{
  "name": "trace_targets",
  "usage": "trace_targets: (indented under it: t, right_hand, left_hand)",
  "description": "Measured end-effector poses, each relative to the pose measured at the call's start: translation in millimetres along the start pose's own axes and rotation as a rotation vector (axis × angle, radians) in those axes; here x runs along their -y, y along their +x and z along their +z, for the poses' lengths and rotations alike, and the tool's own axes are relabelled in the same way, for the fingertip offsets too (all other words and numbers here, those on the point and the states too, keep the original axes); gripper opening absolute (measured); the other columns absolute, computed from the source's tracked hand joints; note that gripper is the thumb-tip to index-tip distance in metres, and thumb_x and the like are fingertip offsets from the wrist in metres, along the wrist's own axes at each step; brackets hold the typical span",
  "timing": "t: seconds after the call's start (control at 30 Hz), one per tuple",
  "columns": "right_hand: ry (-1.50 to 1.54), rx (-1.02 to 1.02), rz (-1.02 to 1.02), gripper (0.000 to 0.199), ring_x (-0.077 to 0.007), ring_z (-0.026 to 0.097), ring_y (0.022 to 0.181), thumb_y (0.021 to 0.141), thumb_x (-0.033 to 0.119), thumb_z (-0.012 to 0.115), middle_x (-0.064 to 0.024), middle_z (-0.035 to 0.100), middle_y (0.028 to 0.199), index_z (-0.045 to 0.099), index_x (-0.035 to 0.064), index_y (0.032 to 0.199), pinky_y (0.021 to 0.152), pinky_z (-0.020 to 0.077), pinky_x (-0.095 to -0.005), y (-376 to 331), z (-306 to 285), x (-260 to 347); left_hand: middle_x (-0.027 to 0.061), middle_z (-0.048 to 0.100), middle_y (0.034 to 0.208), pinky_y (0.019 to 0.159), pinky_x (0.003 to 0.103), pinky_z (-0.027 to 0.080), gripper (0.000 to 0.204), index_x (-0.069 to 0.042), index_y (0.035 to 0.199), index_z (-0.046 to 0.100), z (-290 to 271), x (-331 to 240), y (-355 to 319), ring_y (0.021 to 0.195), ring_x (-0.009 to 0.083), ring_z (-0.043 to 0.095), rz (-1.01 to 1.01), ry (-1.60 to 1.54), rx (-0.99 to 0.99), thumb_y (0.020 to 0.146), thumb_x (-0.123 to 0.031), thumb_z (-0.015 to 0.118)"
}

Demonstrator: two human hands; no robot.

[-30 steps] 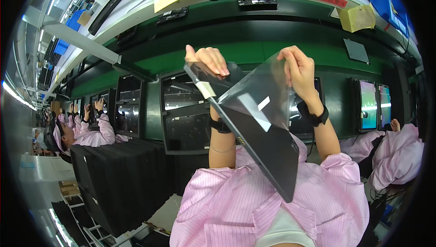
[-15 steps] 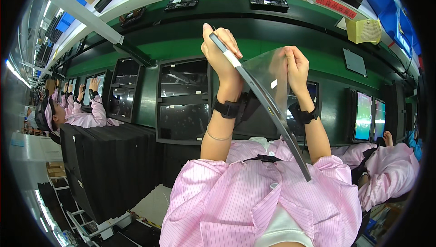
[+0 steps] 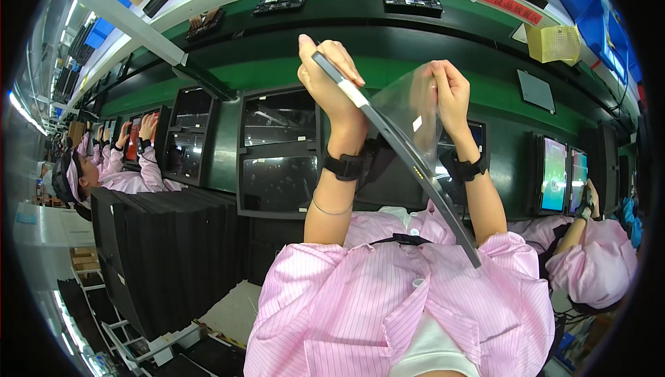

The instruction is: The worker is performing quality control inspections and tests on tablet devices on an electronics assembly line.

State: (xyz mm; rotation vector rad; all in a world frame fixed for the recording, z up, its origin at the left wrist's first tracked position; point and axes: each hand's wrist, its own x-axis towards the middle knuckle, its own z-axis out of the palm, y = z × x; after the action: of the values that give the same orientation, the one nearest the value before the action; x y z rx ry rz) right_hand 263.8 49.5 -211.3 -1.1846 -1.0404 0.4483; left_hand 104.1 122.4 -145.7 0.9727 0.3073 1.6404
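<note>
Since a second ago, the tablet (image 3: 443,209) has turned from showing its broad dark face to standing nearly edge-on, aslant in front of my chest. My left hand (image 3: 325,93) is clamped over its upper end, fingers on one side and palm on the other, just above a white strip (image 3: 353,93). My right hand (image 3: 450,93) pinches the top of the clear film (image 3: 402,100) between thumb and fingers; where the film's lower end meets the tablet, I can't tell. I'd judge the step in hand as parting film from tablet, though laying it on can't be ruled out. Either way, the next move calls for a firm left grip and an even draw with the right, so the film neither creases nor slaps back. Beyond my left forearm, a black tray (image 3: 277,152) holds two dark panels, one above the other. To the left rises a black stack (image 3: 173,252); I can't see into it. At the right, another tray (image 3: 537,169) holds two lit screens side by side. Farther off, top right, sits a blue bin (image 3: 599,20), its contents unclear to me.
</note>
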Motion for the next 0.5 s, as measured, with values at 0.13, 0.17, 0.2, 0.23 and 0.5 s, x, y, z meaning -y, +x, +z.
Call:
trace_targets:
  t: [0.13, 0.17, 0.2, 0.23, 0.5]
  right_hand:
    - [0.100, 0.047, 0.160, 0.028, -0.0011, 0.039, 0.038, 0.096, 0.024, 0.052, 0.0044, 0.043, 0.049, 0.060, 0.0034, 0.079, 0.035, 0.0279, -0.0183, 4.3, -1.4, 15.7]
    - [0.107, 0.086, 0.140, 0.028, -0.0015, 0.039, 0.038, 0.096, 0.024, 0.052, 0.0043, 0.043, 0.049, 0.060, 0.0034, 0.079, 0.035, 0.0280, -0.0183, 6.5, -0.8, 20.5]
    - [0.100, 0.106, 0.132, 0.028, -0.0018, 0.039, 0.038, 0.096, 0.024, 0.051, 0.0042, 0.043, 0.049, 0.061, 0.0035, 0.079, 0.036, 0.0281, -0.0184, 9.5, -0.6, 25.7]
    - [0.158, 0.182, 0.140, 0.029, -0.0019, 0.039, 0.038, 0.096, 0.024, 0.051, 0.0041, 0.043, 0.049, 0.061, 0.0036, 0.079, 0.036, 0.0284, -0.0181, 12.1, -1.4, 31.5]
    - [0.069, 0.499, 0.355, 0.035, -0.0036, 0.038, 0.039, 0.094, 0.031, 0.053, 0.0051, 0.041, 0.048, 0.056, 0.0060, 0.070, 0.039, 0.0327, -0.0187, 14.6, 8.4, 34.2]
  left_hand:
    - [0.0067, 0.040, 0.043, 0.033, 0.022, 0.031, 0.060, -0.009, 0.048, 0.038, -32.4, 18.3, 19.4, 0.034, 0.0146, 0.035, 0.035, -0.295, 0.242, 0.102, -0.031, 0.024]
    - [0.0081, 0.044, 0.047, 0.035, 0.023, 0.034, 0.059, -0.008, 0.051, 0.041, -41.9, 22.0, 21.0, 0.038, 0.0166, 0.039, 0.020, -0.426, 0.217, 0.102, -0.031, 0.023]
    - [0.0095, 0.047, 0.051, 0.036, 0.024, 0.037, 0.058, -0.007, 0.054, 0.044, -50.4, 26.7, 23.5, 0.042, 0.0185, 0.043, 0.011, -0.537, 0.251, 0.102, -0.030, 0.022]
    - [0.0120, 0.054, 0.065, 0.056, 0.036, 0.041, 0.050, -0.003, 0.071, 0.057, -66.9, 19.0, 41.8, 0.060, 0.0227, 0.049, 0.002, -0.569, 0.753, 0.100, -0.023, 0.021]
    - [0.0058, 0.056, 0.066, 0.067, 0.031, 0.042, 0.058, -0.010, 0.067, 0.054, -67.0, 61.0, 49.1, 0.061, 0.0184, 0.051, 0.114, -0.964, 0.815, 0.101, -0.019, 0.009]
